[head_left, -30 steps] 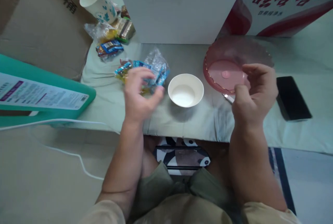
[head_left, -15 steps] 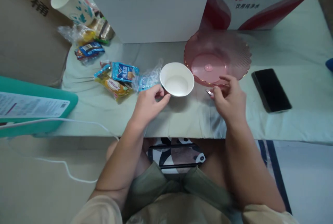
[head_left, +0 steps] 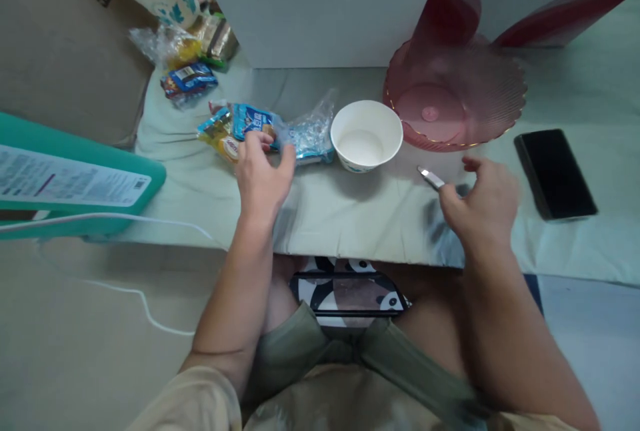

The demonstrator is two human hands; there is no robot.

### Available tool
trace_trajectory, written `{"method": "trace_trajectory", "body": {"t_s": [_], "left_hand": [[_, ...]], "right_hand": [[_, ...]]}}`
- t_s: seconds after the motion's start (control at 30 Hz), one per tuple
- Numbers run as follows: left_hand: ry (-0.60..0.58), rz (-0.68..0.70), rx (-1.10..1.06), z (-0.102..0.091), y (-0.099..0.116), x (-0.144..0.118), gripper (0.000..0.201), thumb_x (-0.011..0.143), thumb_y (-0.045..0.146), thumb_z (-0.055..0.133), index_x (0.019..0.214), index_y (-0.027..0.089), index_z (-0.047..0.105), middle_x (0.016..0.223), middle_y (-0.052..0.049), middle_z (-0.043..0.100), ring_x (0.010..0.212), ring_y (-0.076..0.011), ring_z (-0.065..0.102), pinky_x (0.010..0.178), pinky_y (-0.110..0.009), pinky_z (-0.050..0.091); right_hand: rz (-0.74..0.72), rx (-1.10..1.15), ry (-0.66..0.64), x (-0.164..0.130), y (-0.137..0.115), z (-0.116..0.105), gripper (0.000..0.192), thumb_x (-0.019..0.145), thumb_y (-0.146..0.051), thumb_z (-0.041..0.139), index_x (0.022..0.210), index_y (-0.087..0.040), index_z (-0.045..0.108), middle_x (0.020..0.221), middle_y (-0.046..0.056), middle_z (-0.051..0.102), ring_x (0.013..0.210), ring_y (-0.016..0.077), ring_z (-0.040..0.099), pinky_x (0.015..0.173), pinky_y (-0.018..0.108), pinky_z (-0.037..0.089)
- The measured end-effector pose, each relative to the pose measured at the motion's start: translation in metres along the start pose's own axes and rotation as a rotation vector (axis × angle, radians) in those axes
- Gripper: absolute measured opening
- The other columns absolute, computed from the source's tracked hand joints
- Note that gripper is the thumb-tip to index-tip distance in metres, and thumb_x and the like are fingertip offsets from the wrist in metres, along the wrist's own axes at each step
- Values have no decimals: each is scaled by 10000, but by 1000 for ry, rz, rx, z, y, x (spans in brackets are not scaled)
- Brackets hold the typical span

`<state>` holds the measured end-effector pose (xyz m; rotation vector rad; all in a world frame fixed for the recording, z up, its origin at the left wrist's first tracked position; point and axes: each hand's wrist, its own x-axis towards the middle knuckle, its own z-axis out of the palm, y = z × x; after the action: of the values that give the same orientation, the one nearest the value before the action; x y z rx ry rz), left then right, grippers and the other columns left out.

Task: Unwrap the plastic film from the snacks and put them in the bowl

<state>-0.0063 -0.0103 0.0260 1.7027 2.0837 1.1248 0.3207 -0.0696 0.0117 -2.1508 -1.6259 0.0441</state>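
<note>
1. The right hand [head_left: 483, 201] pinches a small silver tool [head_left: 431, 178], tip pointing at the white bowl [head_left: 367, 135].
2. The left hand [head_left: 263, 174] spreads its fingers onto the snack packets [head_left: 245, 127], maybe to pick one.
3. The pink plate [head_left: 500, 94] sits farther back.

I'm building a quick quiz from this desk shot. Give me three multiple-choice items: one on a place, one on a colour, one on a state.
1. What lies directly left of the white bowl? A snack packets B phone C paper cup
2. The ribbed plate is: A green B pink C black
3. The bowl is: A tipped over B stacked on the plate C upright

A: snack packets lie beside it, under the left hand.
B: it is translucent pink.
C: its opening faces up; the right hand holds a small metal tool nearby.
</note>
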Motion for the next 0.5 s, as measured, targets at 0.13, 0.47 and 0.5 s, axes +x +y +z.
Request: {"method": "trace_trajectory", "body": {"t_s": [0.13,0.47,0.5], "left_hand": [[-191,-63,55,13,-5,-3,559,736,444,834,1168,238,545,1055,-112,659,1068,-349,656,986,-489,506],[-112,-8,-418,19,-19,8,423,718,232,808,1072,253,578,1075,-30,631,1038,-215,629,927,-334,542],[-121,-35,-484,17,-21,9,406,733,256,795,1076,262,578,1067,-26,623,1009,-204,631,882,-318,550]], "right_hand": [[35,-73,-155,-2,15,5,448,785,-415,628,1123,-140,728,1121,222,654,1071,404,598,935,547,466],[-114,310,-167,-16,-20,-4,238,911,-446,574,995,-232,632,845,78,715,734,241,650,679,377,473],[-134,431,-171,-19,-27,-2,237,938,-459,557,1005,-236,602,808,55,696,707,221,647,666,362,480]]}}
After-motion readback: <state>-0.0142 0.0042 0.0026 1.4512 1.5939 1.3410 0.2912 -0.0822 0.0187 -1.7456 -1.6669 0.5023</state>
